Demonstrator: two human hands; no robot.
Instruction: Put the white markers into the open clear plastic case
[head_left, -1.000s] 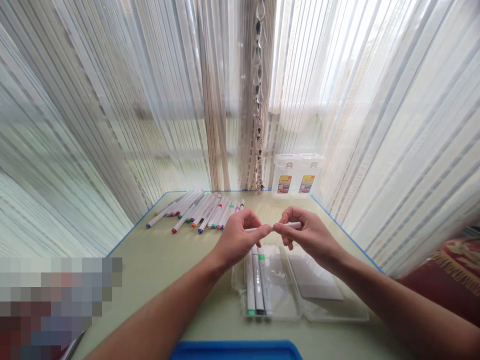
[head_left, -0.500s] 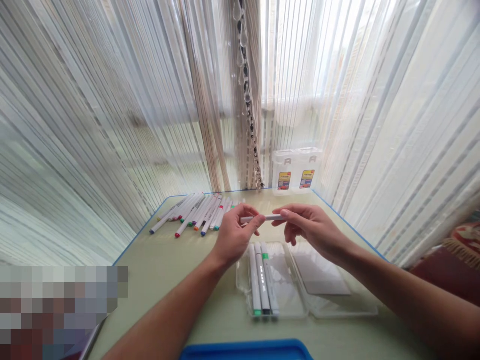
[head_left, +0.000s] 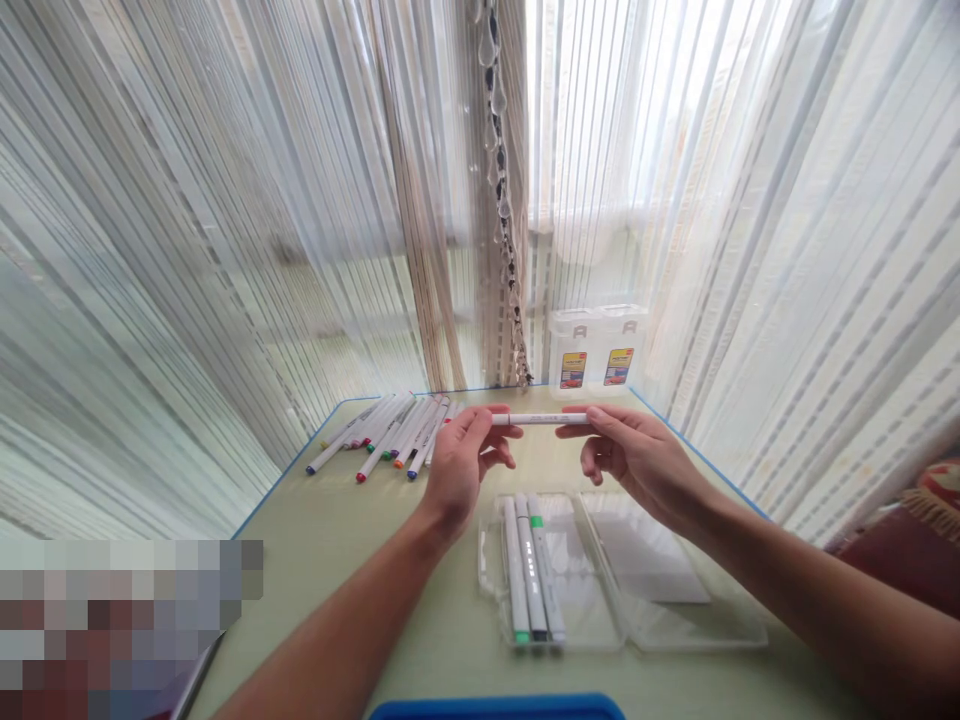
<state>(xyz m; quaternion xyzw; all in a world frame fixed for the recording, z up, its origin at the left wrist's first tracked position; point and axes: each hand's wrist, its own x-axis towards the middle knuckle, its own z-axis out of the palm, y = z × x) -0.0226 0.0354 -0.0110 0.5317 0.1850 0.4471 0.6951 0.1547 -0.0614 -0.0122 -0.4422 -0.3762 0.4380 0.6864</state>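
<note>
A white marker (head_left: 540,419) is held level between my two hands, above the table. My left hand (head_left: 466,450) pinches its left end with thumb and fingers, and my right hand (head_left: 626,445) pinches its right end. Below them lies an opened clear plastic case (head_left: 592,610). Three white markers (head_left: 530,570), with green, black and pale ends toward me, rest side by side in its left half. A white sheet (head_left: 652,560) lies in the right half. Beyond my left hand is a pile of white markers (head_left: 390,435) with variously coloured ends.
Two clear cases (head_left: 596,350) with yellow labels stand upright at the table's far edge. A blue tray-like edge (head_left: 499,708) shows at the bottom. String curtains (head_left: 315,200) and a bead strand (head_left: 499,150) hang behind the green table (head_left: 322,560).
Both hands have shifted on the marker, moving apart toward its ends, so its printed barrel now shows between them. The case and the markers in it stay put.
</note>
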